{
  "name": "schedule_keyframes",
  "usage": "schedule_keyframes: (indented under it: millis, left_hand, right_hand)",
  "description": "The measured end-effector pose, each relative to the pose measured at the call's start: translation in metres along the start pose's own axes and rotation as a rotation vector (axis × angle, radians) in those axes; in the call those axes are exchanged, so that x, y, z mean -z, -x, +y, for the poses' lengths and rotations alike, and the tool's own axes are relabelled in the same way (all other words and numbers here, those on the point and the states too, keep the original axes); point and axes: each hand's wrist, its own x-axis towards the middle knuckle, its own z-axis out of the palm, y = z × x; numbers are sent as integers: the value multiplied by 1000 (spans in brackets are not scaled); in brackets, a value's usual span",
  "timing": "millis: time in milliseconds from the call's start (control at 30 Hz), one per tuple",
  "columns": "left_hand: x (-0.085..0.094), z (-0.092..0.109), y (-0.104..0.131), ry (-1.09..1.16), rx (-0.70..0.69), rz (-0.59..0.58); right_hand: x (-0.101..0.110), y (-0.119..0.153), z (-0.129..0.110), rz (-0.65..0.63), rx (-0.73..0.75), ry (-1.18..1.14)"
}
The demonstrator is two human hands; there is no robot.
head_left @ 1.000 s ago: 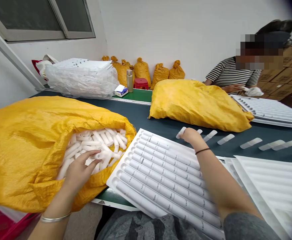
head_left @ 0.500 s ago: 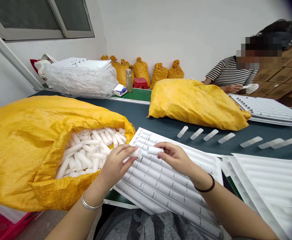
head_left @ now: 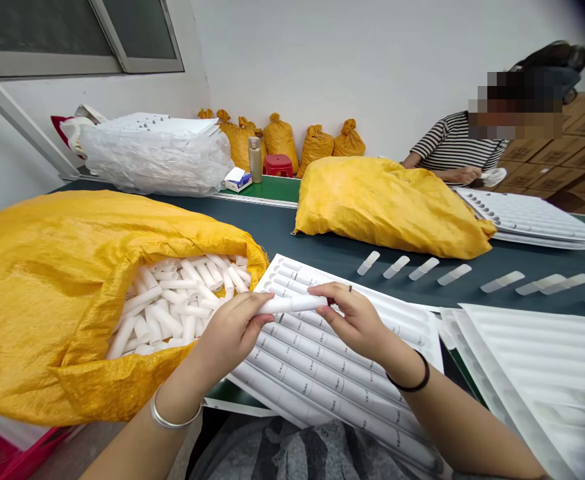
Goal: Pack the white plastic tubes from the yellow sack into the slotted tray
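Observation:
Above a white grooved tray [head_left: 417, 319], my left hand [head_left: 229, 330] pinches a short white plastic tube [head_left: 275, 305] by its left end. A second white tube piece [head_left: 309, 303] is held at its right end by the fingertips of my right hand [head_left: 355, 315]. The two pieces meet end to end in one line, with a seam between them. Rows of white tubes [head_left: 317, 370] with small dark print lie in the tray grooves. Left of my hands, an open yellow woven sack [head_left: 72, 267] shows many loose white tubes [head_left: 165, 320] inside.
Several translucent pieces [head_left: 425, 269] lie on the dark belt [head_left: 272, 227] beyond the tray. White trays [head_left: 547, 353] are stacked at right. Another yellow sack [head_left: 382, 207] lies across the belt. A person in a striped top [head_left: 457, 147] works opposite, beside more trays [head_left: 537, 217].
The gap between the two tubes has closed; their ends now meet. My hands remain over the tray, and the view has shifted slightly.

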Motion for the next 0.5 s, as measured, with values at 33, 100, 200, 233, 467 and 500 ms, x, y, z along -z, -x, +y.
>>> schedule_keyframes:
  millis: [33,100,200,233,467,500]
  left_hand:
    - [0,-1,1,-3,-11,19]
    - [-2,0,2,-18,-42,72]
    - [-3,6,2,8,-65,94]
    - [-4,9,2,24,-68,90]
    - [-21,15,10,51,-75,18]
    - [-25,10,11,36,-83,-35]
  right_hand:
    - [0,0,1,-10,-43,-12]
    - [0,-1,2,-17,-121,-42]
    - [0,-3,1,-34,-92,-66]
    - [0,-3,0,-43,-48,-68]
    - [-19,7,5,-161,50,42]
    - [-22,4,11,-224,10,130]
